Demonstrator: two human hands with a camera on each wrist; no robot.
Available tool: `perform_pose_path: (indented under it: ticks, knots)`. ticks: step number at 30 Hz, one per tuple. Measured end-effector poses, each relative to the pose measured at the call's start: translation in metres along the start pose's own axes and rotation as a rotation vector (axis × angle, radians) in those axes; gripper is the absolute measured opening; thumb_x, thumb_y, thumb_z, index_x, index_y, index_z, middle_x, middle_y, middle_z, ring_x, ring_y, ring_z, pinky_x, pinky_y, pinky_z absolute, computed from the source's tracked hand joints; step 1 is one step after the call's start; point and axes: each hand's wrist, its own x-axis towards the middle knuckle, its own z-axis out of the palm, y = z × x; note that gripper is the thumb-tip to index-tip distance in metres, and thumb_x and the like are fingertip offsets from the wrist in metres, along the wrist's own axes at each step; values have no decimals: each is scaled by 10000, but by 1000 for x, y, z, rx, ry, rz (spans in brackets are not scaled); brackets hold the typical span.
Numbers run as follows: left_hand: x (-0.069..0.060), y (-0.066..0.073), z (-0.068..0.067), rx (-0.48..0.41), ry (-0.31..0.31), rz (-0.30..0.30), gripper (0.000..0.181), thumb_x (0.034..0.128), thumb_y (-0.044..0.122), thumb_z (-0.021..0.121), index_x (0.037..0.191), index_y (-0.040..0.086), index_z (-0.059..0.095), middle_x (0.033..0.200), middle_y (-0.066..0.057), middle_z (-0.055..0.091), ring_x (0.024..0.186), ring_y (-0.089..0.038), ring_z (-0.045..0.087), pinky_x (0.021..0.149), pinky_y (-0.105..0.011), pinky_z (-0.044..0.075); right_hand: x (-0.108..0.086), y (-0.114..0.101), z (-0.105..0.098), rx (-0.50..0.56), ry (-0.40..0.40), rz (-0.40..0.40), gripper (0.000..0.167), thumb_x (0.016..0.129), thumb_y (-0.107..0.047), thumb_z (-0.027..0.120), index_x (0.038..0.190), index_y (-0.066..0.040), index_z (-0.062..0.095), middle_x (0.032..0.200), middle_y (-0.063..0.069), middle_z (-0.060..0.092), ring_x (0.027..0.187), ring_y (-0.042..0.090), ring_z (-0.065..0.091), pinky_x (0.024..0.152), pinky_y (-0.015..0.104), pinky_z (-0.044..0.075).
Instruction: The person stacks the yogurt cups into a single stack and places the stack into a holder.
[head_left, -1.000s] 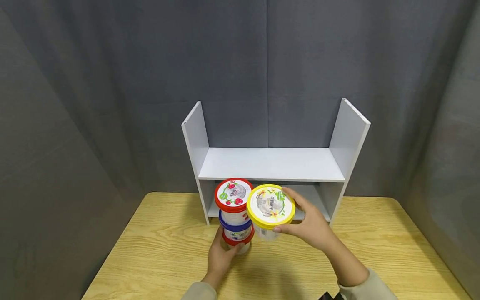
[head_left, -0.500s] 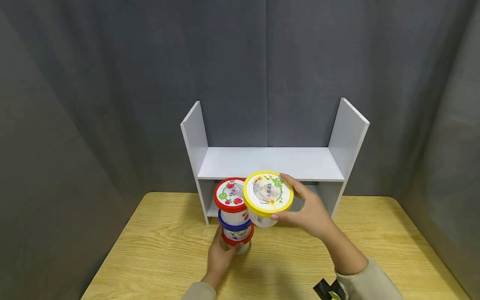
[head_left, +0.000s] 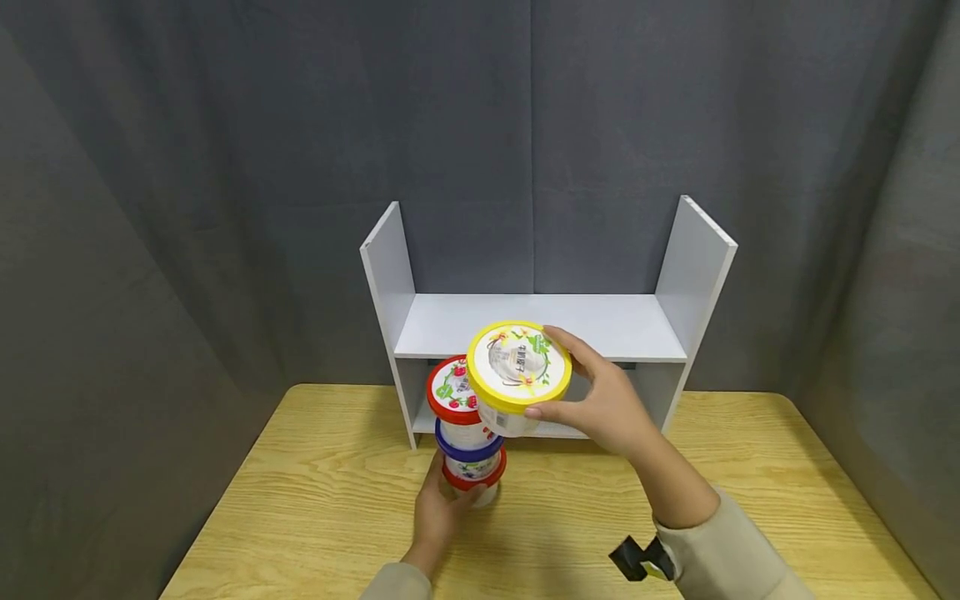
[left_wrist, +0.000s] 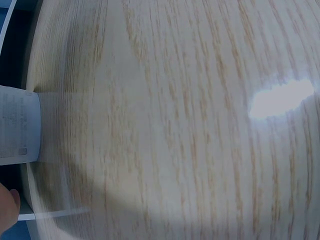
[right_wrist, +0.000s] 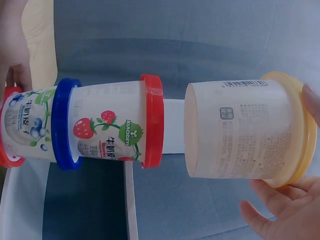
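Observation:
Stacked tubs stand upright on the table. At the bottom is a red-lidded tub (head_left: 489,490), then a blue-lidded tub (head_left: 476,469) with blueberries on its label, and on top a red-lidded strawberry tub (head_left: 448,393). My left hand (head_left: 437,514) grips the bottom tub, thumb on the near side. My right hand (head_left: 603,402) holds a yellow-lidded tub (head_left: 521,364) by its lid, between thumb and fingers. In the right wrist view, a gap separates its base (right_wrist: 190,130) from the top red lid (right_wrist: 153,121). A white tub wall (left_wrist: 20,127) shows at the left wrist view's edge.
A white two-level shelf (head_left: 592,321) with tall side panels stands behind the stack on the wooden table (head_left: 322,475). Grey curtains (head_left: 472,142) surround the table. A black object (head_left: 633,558) sits at the right sleeve (head_left: 731,550).
My right hand has raised the yellow-lidded tub and carried it left, so that it now covers part of the top red lid in the head view. The left hand and stack have stayed put.

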Motion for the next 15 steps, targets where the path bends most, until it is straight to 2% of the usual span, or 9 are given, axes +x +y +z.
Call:
perform_pose_path:
  ticks: [4,11,15]
  knots:
    - [1,0,0,10,-6,22,890,628,373,733,1343,83,289,1301,-149,384,1191,-309,331,982,-441,261,11,-2,6,31,-14,9,866,581,-350,784,1319,-247,343,1284,-5,404,1099,229,408,920,533,272]
    - [2,-2,1,-27,7,81,873,637,325,742,1338,59,295,1294,-151,392,1186,-296,342,981,-422,272,28,-2,20,61,-28,6,851,586,-357,780,1313,-243,352,1209,-5,466,1044,192,435,890,480,332]
    - [1,-2,0,-21,9,55,868,639,347,738,1336,69,303,1288,-149,401,1180,-299,352,976,-432,276,34,0,27,85,-46,5,854,595,-362,773,1321,-240,339,1219,-6,456,1066,202,418,870,483,359]
